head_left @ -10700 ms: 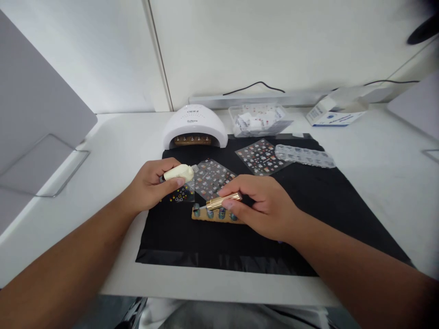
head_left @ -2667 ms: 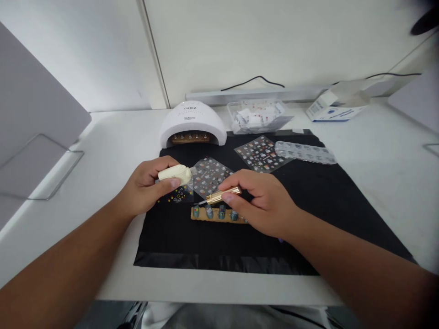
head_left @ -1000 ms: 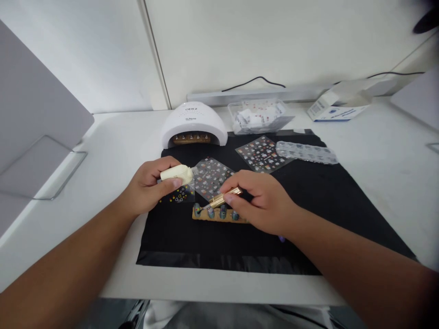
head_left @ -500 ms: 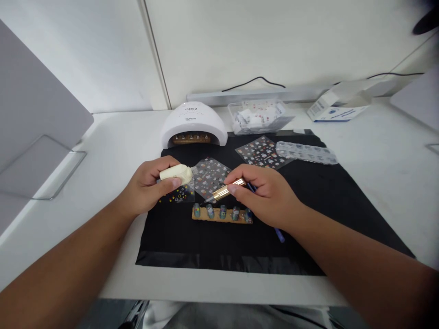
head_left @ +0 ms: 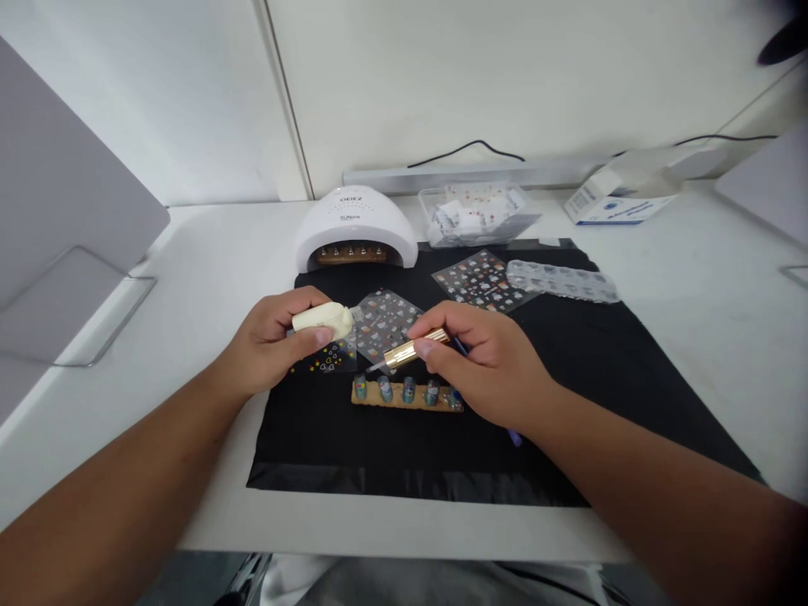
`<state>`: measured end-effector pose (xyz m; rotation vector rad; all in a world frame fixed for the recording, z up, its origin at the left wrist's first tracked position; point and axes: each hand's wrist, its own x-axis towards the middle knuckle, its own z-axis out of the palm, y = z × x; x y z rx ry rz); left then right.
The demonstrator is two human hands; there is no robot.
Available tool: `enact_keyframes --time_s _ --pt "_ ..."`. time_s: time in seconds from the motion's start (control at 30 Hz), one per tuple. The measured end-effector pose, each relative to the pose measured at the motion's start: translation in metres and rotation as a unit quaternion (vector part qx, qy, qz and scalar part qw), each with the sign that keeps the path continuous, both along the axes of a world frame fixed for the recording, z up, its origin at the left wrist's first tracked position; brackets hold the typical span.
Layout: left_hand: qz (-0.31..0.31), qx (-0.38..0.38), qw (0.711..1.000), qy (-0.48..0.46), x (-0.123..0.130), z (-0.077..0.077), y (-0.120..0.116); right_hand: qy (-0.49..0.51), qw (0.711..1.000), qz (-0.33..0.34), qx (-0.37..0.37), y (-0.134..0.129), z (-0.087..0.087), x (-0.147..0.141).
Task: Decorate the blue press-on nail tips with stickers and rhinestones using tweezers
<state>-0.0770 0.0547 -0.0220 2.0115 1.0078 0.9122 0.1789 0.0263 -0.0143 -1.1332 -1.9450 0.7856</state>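
Observation:
My left hand (head_left: pixel 274 341) is closed around a cream nail polish bottle (head_left: pixel 321 319), tilted on its side above the sticker sheets. In my right hand (head_left: pixel 476 358) is the gold-handled polish brush (head_left: pixel 404 353), pinched between thumb and fingers. Its thin tip points left, close to the leftmost false nail (head_left: pixel 360 387); I cannot tell whether they touch. Several blue-grey decorated nails stand in a row on a tan strip (head_left: pixel 399 403) lying on the black mat. A blue stick (head_left: pixel 515 437) lies partly hidden under my right hand.
Behind my hands stands a white nail lamp (head_left: pixel 357 206) with a second nail strip (head_left: pixel 352 254) inside. A clear tub (head_left: pixel 480 215), sticker sheets (head_left: pixel 483 278), a clear plastic tray (head_left: pixel 561 280) and a white box (head_left: pixel 622 202) lie around the black mat (head_left: pixel 391 454).
The brush in my right hand has moved slightly left, its tip now nearer the leftmost nail. My left hand and the bottle have stayed nearly still.

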Motion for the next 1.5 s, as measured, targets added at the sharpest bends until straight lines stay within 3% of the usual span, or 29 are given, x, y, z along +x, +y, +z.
enact_keyframes --time_s 0.13,0.3,0.43,0.53,0.67,0.83,1.03,1.2,1.4,1.5 --pt "0.005 0.004 1.000 0.004 0.0000 0.0004 0.0001 -0.024 0.998 0.045 0.036 -0.0029 -0.0001 -0.0017" --pt "0.009 0.002 1.000 0.006 0.0000 -0.0001 0.0004 -0.046 0.997 0.007 0.066 -0.0019 -0.0010 0.0003" --pt "0.007 0.001 1.000 0.009 0.0007 0.0003 0.0008 -0.037 0.994 0.051 0.094 -0.0033 -0.0005 -0.0013" --pt "0.001 0.004 1.000 0.005 0.0009 0.0009 0.0010 -0.059 0.992 0.036 0.109 -0.0036 -0.0022 -0.0023" --pt "0.001 0.003 1.000 0.010 0.0000 0.0007 0.0009 -0.070 0.992 0.001 0.104 -0.0024 -0.0032 0.0005" --pt "0.005 0.000 1.000 0.011 -0.0002 0.0013 -0.0001 -0.053 0.989 0.064 0.122 -0.0009 -0.0028 0.0022" --pt "0.005 -0.012 1.000 0.003 0.0011 0.0028 -0.0014 -0.064 0.995 0.005 0.076 0.0015 -0.0038 0.0033" --pt "-0.005 -0.003 1.000 -0.003 0.0002 0.0023 -0.0016 -0.045 0.992 0.076 0.094 0.0007 -0.0031 0.0033" --pt "-0.004 0.003 1.000 0.003 0.0004 0.0018 -0.0008 -0.049 0.997 -0.010 0.057 0.0040 -0.0044 0.0051" --pt "-0.005 -0.003 1.000 0.001 0.0007 0.0020 -0.0006 -0.025 0.995 0.048 0.080 0.0025 -0.0034 0.0052"
